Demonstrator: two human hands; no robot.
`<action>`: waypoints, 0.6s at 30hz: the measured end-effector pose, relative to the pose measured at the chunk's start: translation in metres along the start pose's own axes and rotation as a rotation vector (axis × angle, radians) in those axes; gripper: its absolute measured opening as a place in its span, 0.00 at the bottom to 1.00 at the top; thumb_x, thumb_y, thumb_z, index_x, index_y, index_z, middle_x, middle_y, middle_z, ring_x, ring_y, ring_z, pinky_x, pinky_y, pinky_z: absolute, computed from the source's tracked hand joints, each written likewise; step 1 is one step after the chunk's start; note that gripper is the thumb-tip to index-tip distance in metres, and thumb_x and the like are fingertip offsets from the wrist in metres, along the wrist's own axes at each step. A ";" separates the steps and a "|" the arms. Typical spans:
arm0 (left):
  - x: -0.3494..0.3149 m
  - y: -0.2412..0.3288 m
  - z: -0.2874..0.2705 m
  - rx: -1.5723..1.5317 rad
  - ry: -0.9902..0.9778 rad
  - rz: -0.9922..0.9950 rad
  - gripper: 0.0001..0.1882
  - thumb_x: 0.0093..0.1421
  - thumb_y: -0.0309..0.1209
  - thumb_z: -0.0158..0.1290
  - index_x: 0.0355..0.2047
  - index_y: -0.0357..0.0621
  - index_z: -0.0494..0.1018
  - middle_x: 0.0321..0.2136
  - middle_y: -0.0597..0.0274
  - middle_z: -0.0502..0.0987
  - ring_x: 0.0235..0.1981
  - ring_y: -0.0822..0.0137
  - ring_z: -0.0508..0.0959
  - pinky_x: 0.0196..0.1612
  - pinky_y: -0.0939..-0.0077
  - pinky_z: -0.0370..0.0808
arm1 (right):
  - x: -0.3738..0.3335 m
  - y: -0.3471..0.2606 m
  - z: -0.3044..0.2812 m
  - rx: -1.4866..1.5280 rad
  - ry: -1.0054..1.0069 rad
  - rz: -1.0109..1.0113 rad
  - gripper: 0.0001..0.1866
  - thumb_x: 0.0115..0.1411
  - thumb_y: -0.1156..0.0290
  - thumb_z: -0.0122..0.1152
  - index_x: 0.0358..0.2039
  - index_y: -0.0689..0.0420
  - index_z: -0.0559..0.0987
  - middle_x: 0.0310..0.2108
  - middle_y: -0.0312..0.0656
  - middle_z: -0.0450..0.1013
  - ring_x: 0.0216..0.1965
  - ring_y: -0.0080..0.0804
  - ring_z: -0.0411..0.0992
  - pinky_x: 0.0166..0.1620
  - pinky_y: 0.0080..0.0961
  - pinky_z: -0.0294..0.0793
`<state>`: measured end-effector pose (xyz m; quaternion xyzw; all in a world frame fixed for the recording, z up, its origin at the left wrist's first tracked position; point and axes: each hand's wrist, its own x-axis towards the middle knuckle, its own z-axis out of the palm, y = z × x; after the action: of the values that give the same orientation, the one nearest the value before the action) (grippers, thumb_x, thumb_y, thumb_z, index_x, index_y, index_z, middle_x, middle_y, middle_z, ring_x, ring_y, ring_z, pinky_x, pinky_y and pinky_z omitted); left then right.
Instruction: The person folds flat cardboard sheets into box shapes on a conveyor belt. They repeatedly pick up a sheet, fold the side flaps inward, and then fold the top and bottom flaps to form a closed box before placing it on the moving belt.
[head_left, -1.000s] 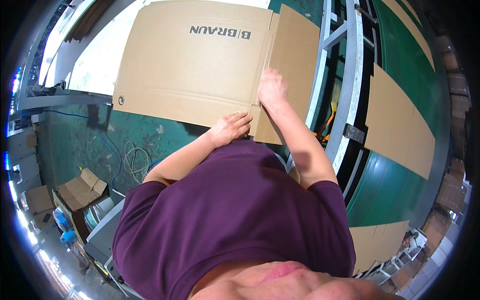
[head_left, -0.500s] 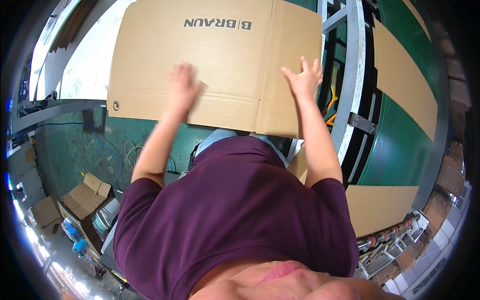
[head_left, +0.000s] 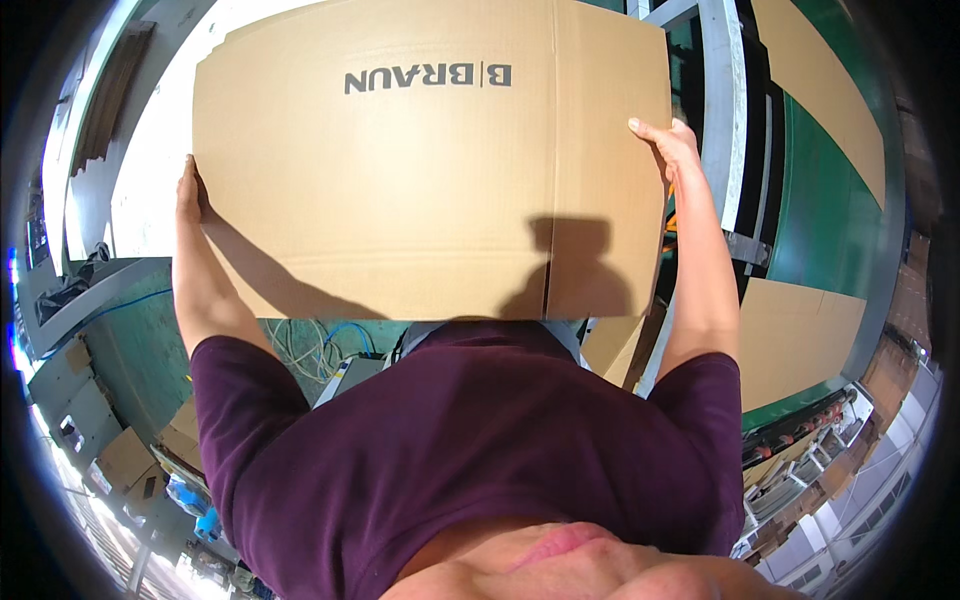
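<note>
A large flat sheet of brown cardboard lies in front of my body, with dark upside-down print near its far side and a crease line running down its right part. My left hand is closed against the sheet's left edge, its fingers pointing away from me. At the right edge, my right hand grips the cardboard with the thumb on top; its other fingers are partly hidden past the edge. Shadows of my head and left arm fall across the near part of the sheet.
To the right runs a grey metal frame, and beyond it a green conveyor belt carries more cardboard sheets. A white surface stands at the left. Coiled hoses lie on the green floor below.
Both hands have moved outward from the top of the sheet to its left and right edges. The cardboard now appears larger and nearer, and shadows have come onto it.
</note>
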<state>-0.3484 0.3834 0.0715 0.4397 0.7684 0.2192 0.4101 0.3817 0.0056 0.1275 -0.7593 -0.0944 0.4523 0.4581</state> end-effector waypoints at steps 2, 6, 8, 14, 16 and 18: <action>-0.002 0.020 0.009 0.154 -0.038 -0.093 0.43 0.59 0.65 0.39 0.60 0.39 0.62 0.57 0.52 0.68 0.58 0.57 0.67 0.59 0.66 0.63 | 0.000 0.007 -0.003 -0.012 0.056 -0.015 0.29 0.42 0.74 0.76 0.44 0.65 0.72 0.39 0.48 0.75 0.39 0.36 0.75 0.41 0.34 0.77; 0.012 0.005 0.021 0.419 0.265 -0.084 0.46 0.60 0.65 0.36 0.55 0.30 0.67 0.54 0.43 0.70 0.56 0.52 0.69 0.57 0.63 0.65 | -0.010 0.021 0.014 -0.117 0.255 -0.178 0.29 0.39 0.69 0.79 0.40 0.64 0.73 0.37 0.47 0.76 0.37 0.32 0.75 0.43 0.28 0.75; 0.013 0.001 0.025 0.526 0.350 -0.078 0.46 0.60 0.66 0.35 0.49 0.27 0.72 0.48 0.39 0.74 0.52 0.50 0.73 0.54 0.62 0.67 | -0.009 0.026 0.016 -0.130 0.289 -0.243 0.30 0.38 0.68 0.79 0.41 0.64 0.73 0.38 0.45 0.76 0.37 0.31 0.75 0.43 0.27 0.75; -0.013 0.013 0.033 0.706 0.455 -0.169 0.47 0.60 0.67 0.28 0.45 0.31 0.75 0.45 0.41 0.76 0.50 0.47 0.74 0.52 0.56 0.68 | -0.016 0.017 0.028 -0.274 0.373 -0.266 0.29 0.43 0.73 0.76 0.44 0.65 0.70 0.41 0.44 0.74 0.40 0.29 0.73 0.46 0.25 0.74; -0.015 0.013 0.037 0.763 0.494 -0.114 0.48 0.60 0.67 0.26 0.45 0.31 0.75 0.45 0.41 0.76 0.50 0.46 0.74 0.52 0.53 0.68 | -0.023 0.013 0.033 -0.280 0.397 -0.239 0.30 0.44 0.74 0.76 0.45 0.65 0.70 0.41 0.44 0.74 0.40 0.28 0.73 0.46 0.25 0.74; -0.032 0.026 0.052 0.755 0.538 -0.080 0.48 0.59 0.67 0.26 0.45 0.32 0.75 0.46 0.41 0.76 0.50 0.45 0.74 0.52 0.53 0.68 | -0.020 0.023 0.030 -0.259 0.402 -0.271 0.27 0.44 0.73 0.75 0.44 0.65 0.72 0.40 0.43 0.75 0.39 0.27 0.74 0.45 0.24 0.74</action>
<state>-0.2837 0.3682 0.0742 0.4557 0.8899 0.0144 0.0157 0.3411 -0.0005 0.1166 -0.8665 -0.1595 0.2111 0.4232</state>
